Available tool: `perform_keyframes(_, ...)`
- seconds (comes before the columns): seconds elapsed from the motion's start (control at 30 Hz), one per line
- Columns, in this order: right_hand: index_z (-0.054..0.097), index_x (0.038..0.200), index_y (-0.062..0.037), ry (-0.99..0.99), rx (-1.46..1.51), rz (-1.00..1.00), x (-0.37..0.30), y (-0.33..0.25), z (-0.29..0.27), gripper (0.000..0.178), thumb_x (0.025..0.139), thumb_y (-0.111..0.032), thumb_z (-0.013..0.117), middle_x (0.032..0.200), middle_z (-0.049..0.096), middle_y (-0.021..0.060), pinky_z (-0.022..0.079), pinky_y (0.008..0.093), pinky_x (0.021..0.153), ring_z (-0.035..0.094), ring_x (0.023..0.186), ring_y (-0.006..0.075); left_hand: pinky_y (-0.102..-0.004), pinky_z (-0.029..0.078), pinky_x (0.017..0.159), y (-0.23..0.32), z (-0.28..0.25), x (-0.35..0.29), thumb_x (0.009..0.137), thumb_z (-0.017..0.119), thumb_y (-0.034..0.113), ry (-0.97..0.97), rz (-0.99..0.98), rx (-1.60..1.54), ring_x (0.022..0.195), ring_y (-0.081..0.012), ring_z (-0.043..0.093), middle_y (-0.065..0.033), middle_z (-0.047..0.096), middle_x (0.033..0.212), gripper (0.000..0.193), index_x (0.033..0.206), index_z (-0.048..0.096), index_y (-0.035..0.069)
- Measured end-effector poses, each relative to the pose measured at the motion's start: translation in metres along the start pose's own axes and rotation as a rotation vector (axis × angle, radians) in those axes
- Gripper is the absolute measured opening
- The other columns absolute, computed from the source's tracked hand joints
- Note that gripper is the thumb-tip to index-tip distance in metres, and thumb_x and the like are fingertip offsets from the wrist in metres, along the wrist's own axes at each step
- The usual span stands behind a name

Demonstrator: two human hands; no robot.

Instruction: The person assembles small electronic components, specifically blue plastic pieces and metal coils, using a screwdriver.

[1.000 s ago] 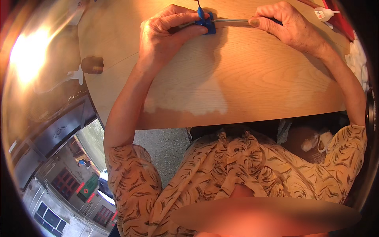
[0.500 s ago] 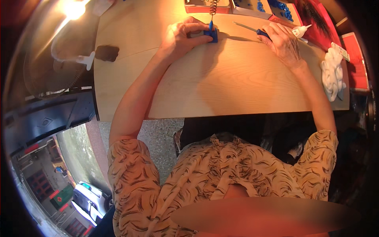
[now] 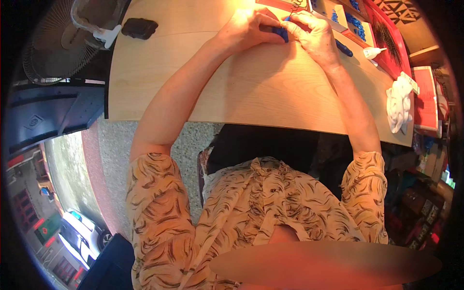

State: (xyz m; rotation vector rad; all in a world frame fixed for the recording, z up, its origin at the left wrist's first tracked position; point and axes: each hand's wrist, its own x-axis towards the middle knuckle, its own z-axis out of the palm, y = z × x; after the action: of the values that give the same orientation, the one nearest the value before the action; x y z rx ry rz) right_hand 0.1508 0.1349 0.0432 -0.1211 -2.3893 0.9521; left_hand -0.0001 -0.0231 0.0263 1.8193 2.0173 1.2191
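Observation:
Near the far edge of the table, my left hand point(image 3: 249, 30) pinches a small blue block point(image 3: 281, 33) between thumb and fingers. My right hand point(image 3: 316, 38) is closed beside it, with thumb and fingertips at a slim blue tip point(image 3: 288, 18) just above the block. A dark coiled wire point(image 3: 293, 8) runs up from that tip. The fingers partly hide where tip and block meet. Beside my right hand lies the dark blue handle of a screwdriver point(image 3: 343, 48); the hand hides its shaft.
Trays of small blue parts point(image 3: 355, 26) stand at the far right. Near them are a white dropper bottle point(image 3: 373, 52) and a red tray point(image 3: 386, 48) holding a black brush. A white cloth point(image 3: 400, 104) lies at the right edge, a dark object point(image 3: 139, 28) at the far left.
My right hand has let go of the screwdriver and come left to the blue tip. My left hand keeps hold of the blue block. The whole view has shifted and turned slightly.

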Motion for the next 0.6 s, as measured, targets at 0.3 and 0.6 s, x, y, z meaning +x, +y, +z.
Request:
perform_keyframes(0.3,0.077,0.106,0.0026,0.031,-0.139,-0.073,-0.011,-0.011,0.002,0.017,0.090,-0.003,0.076,0.091,0.074,0.0078,0.054,0.0273,0.074,0.067,0.080,0.0137,-0.0374,0.055,0.084,0.003,0.003,0.003,0.087,0.074,0.022,-0.089,0.002,-0.256,0.089,-0.0270,0.071,-0.0143,0.076,0.094,0.022,0.100,0.080,0.005)
perform_keyframes(0.6,0.077,0.107,0.0030,0.013,-0.148,0.016,-0.011,-0.007,-0.002,0.018,0.089,-0.002,0.077,0.090,0.074,0.0065,0.053,0.0265,0.074,0.065,0.081,0.0126,-0.0380,0.054,0.085,0.006,-0.003,0.003,0.087,0.073,0.021,-0.123,0.024,-0.303,0.089,-0.0273,0.070,-0.0151,0.075,0.094,0.022,0.101,0.079,0.005)
